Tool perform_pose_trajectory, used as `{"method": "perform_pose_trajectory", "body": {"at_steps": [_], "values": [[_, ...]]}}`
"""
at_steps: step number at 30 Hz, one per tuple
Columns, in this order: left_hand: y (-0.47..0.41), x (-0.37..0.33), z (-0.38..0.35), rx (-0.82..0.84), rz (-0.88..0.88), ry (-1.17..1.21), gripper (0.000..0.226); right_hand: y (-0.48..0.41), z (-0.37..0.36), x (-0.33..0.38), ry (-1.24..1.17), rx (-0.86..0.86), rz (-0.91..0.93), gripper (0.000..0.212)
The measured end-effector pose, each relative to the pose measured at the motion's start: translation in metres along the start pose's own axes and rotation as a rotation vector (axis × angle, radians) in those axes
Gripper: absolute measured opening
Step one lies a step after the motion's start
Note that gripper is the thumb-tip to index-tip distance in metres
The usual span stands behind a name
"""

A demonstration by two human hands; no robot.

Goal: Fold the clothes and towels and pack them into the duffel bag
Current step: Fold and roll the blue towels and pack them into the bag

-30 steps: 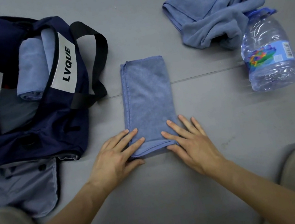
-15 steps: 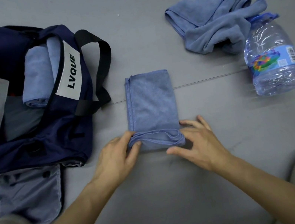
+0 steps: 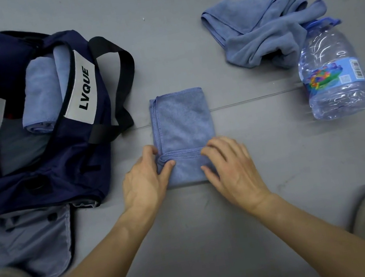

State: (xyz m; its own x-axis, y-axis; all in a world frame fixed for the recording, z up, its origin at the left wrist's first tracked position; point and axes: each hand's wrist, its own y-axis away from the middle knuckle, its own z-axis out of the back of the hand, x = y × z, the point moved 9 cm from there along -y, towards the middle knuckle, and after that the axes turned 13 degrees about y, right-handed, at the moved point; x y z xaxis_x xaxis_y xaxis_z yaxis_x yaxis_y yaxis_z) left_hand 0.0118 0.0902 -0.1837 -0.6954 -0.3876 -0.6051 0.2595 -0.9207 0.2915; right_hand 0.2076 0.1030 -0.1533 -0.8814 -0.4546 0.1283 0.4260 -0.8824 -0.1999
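While left hand [image 3: 145, 183] and right hand [image 3: 233, 171] pinch it, towel [image 3: 183, 119] has rolled farther.

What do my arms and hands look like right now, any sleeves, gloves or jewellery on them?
Both are bare. The left hand and right hand wear no gloves, and no ring shows. The left forearm and right forearm carry no sleeve, watch or bracelet as far up as the frame shows.

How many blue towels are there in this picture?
3. A half-folded towel at centre, held by the left hand and right hand; a crumpled towel upper right beside the water bottle; a rolled towel inside the duffel bag. More may be hidden in the bag.
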Motion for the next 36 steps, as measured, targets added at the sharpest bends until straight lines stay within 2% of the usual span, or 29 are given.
{"method": "perform_pose_trajectory", "body": {"at_steps": [2,4,6,8,11,14,19,24,26,29,31,33,36], "values": [[0.005,-0.012,0.008,-0.063,-0.152,-0.04,0.035,0.012,-0.016,-0.002,0.045,0.115,0.072,0.045],[0.02,-0.032,0.005,-0.091,-0.491,-0.153,0.03,0.025,-0.036,-0.015,0.076,0.291,0.065,0.066],[0.037,-0.037,-0.011,-0.017,-0.76,-0.22,0.038,0.033,-0.049,-0.021,0.108,0.404,0.1,0.081],[0.039,-0.024,-0.023,0.069,-0.813,-0.258,0.042,0.035,-0.055,-0.024,0.14,0.462,0.127,0.089],[0.027,0.004,-0.028,0.182,-0.677,-0.29,0.059,0.034,-0.057,-0.028,0.162,0.477,0.131,0.091],[0.022,0.013,-0.028,0.236,-0.643,-0.314,0.077,0.033,-0.058,-0.03,0.141,0.453,0.119,0.087],[0.013,0.0,-0.015,0.143,-0.603,-0.158,0.053,0.028,-0.05,-0.036,0.017,0.349,0.046,0.073],[-0.002,-0.006,0.001,0.145,-0.29,0.068,0.044,0.012,-0.038,-0.045,-0.261,0.427,-0.216,0.059],[-0.009,-0.005,0.003,0.166,-0.183,0.134,0.044,0.006,-0.039,-0.047,-0.283,0.499,-0.299,0.058],[-0.017,-0.006,0.005,0.151,-0.111,0.151,0.044,-0.004,-0.039,-0.049,-0.239,0.558,-0.381,0.058],[-0.02,-0.007,0.005,0.122,-0.103,0.085,0.042,-0.01,-0.034,-0.052,-0.219,0.501,-0.416,0.059],[-0.021,-0.006,0.004,0.091,-0.088,0.023,0.042,-0.016,-0.024,-0.053,-0.2,0.347,-0.385,0.059],[-0.021,-0.009,0.001,0.042,-0.089,-0.016,0.041,-0.019,-0.012,-0.031,-0.158,0.141,-0.161,0.057]]}}
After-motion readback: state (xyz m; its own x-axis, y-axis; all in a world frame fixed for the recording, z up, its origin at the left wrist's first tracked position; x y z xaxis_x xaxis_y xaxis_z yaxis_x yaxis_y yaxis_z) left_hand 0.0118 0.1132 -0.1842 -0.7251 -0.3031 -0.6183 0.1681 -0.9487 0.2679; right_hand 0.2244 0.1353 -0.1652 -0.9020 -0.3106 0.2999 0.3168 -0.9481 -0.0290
